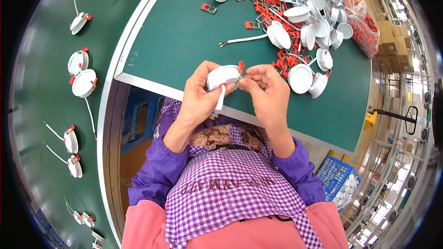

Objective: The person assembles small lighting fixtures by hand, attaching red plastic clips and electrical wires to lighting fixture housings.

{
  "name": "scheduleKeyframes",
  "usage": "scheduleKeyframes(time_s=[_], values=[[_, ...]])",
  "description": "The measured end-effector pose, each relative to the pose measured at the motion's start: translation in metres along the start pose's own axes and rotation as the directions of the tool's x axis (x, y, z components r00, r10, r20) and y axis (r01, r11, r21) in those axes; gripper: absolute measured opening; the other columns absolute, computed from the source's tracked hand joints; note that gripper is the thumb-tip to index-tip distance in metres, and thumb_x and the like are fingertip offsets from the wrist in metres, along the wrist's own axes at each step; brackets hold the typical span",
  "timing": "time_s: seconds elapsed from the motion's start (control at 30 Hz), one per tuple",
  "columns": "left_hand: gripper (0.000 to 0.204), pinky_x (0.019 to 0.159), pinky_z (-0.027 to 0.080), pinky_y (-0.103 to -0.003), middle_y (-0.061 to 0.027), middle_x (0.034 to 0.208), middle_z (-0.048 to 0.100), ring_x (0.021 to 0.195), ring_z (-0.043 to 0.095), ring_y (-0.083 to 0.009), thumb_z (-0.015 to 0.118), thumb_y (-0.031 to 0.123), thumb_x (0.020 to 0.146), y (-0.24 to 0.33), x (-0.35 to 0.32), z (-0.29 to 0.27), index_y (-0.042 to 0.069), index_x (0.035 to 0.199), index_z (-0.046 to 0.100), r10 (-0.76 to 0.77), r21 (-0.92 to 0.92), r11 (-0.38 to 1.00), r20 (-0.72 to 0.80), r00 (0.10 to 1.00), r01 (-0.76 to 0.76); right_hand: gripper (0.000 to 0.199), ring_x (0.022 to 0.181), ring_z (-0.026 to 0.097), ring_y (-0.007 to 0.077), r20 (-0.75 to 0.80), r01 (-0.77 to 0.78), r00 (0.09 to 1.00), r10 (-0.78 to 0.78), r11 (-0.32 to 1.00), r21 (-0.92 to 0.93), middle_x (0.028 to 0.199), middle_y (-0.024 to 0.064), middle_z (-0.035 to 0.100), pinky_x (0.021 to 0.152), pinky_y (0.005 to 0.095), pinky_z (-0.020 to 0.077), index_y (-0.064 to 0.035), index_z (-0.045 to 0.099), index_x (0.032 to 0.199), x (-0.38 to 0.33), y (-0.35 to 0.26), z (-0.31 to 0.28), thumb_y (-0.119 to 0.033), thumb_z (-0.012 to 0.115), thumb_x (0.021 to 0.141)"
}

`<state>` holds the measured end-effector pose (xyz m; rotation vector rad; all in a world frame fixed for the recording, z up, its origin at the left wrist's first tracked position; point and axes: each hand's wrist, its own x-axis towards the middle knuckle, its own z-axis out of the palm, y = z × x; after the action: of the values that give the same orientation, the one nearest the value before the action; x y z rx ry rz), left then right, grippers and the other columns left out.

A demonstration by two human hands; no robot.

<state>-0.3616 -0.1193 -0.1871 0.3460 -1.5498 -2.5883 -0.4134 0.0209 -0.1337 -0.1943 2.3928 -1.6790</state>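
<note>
Above the near edge of the green table, my left hand (199, 93) grips a round white downlight (222, 76) with its thumb and fingers. A short white cable (220, 99) hangs from the light beside my thumb. At the light's right side stands a red clip (241, 68), and my right hand (265, 93) pinches at its metal part with thumb and forefinger. The other right fingers are curled. Whether the clip is fully seated on the light is hidden by the fingertips.
White downlights (300, 78) and loose red clips (267, 11) pile up on the green table (175, 41). A bag of red clips (362, 27) lies at the far right. Left is a green belt (50, 106) with finished-looking lights. A blue crate (333, 175) stands low right.
</note>
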Motion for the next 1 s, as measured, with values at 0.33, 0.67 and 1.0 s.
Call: scheduleKeyframes(time_s=[0.33, 0.67, 1.0], values=[[0.033, 0.080, 0.053, -0.028, -0.0074, 0.101, 0.064, 0.092, 0.063, -0.0137, 0.071, 0.001, 0.082, 0.012, -0.002, -0.003, 0.002, 0.110, 0.054, -0.024, -0.194, 0.981, -0.157, 0.987, -0.007, 0.012, 0.071, 0.063, 0.0220, 0.073, 0.324, 0.945, -0.320, 0.875, -0.359, 0.081, 0.0110, 0.065, 0.063, 0.0303, 0.0487, 0.0010, 0.065, 0.088, 0.013, -0.008, -0.023, -0.007, 0.069, 0.080], [0.045, 0.080, 0.050, -0.024, -0.0090, 0.101, 0.066, 0.092, 0.063, -0.0139, 0.071, -0.003, 0.078, 0.049, 0.007, -0.007, -0.003, 0.118, 0.050, -0.094, 0.059, 0.993, -0.096, 0.991, 0.100, 0.018, 0.096, 0.053, 0.0275, 0.369, 0.451, 0.876, -0.309, 0.254, -0.856, 0.098, 0.0106, 0.060, 0.078, 0.0367, 0.0432, -0.0026, 0.066, 0.092, 0.049, 0.005, -0.070, -0.004, 0.065, 0.074], [0.026, 0.071, 0.058, -0.030, -0.0080, 0.100, 0.065, 0.085, 0.067, -0.0162, 0.060, 0.015, 0.091, 0.032, 0.002, -0.002, 0.002, 0.113, 0.056, -0.388, -0.482, 0.789, 0.089, 0.917, 0.381, 0.011, 0.099, 0.054, 0.0274, 0.450, 0.559, 0.769, -0.453, 0.137, -0.817, 0.104, 0.0123, 0.061, 0.084, 0.0388, 0.0426, 0.0023, 0.062, 0.082, 0.054, 0.029, -0.067, -0.003, 0.062, 0.073]])
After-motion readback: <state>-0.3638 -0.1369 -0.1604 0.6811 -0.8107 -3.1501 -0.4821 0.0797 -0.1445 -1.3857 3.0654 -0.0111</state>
